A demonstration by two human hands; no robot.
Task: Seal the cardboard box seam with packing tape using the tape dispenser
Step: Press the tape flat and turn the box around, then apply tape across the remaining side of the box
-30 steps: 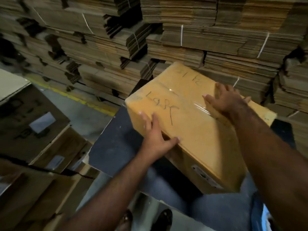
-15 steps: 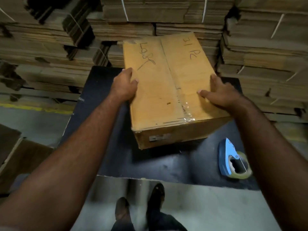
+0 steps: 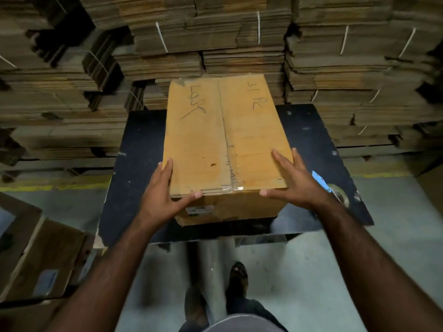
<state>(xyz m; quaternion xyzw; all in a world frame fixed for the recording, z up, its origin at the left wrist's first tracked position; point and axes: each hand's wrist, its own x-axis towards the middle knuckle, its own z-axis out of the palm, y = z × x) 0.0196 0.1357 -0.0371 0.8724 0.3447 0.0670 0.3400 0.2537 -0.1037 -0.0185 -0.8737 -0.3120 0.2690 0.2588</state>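
Observation:
A closed cardboard box (image 3: 223,130) with handwriting on its flaps stands on a dark table (image 3: 311,130). Its centre seam runs away from me, with a short strip of clear tape at the near end. My left hand (image 3: 163,195) holds the near left corner, fingers up the side and thumb along the front edge. My right hand (image 3: 292,180) lies straight-fingered over the near right corner, thumb at the front edge. The blue tape dispenser (image 3: 329,188) lies on the table just right of my right hand, partly hidden by it.
Tall bundles of flattened cardboard (image 3: 215,44) rise behind and beside the table. Open cartons (image 3: 43,255) stand on the floor at lower left. My feet (image 3: 215,293) are by the table's metal leg. A yellow line (image 3: 52,186) marks the floor.
The box has settled flat and been drawn toward the table's near edge. Both hands have slid from its sides down to its near corners. The dispenser is now partly behind my right hand.

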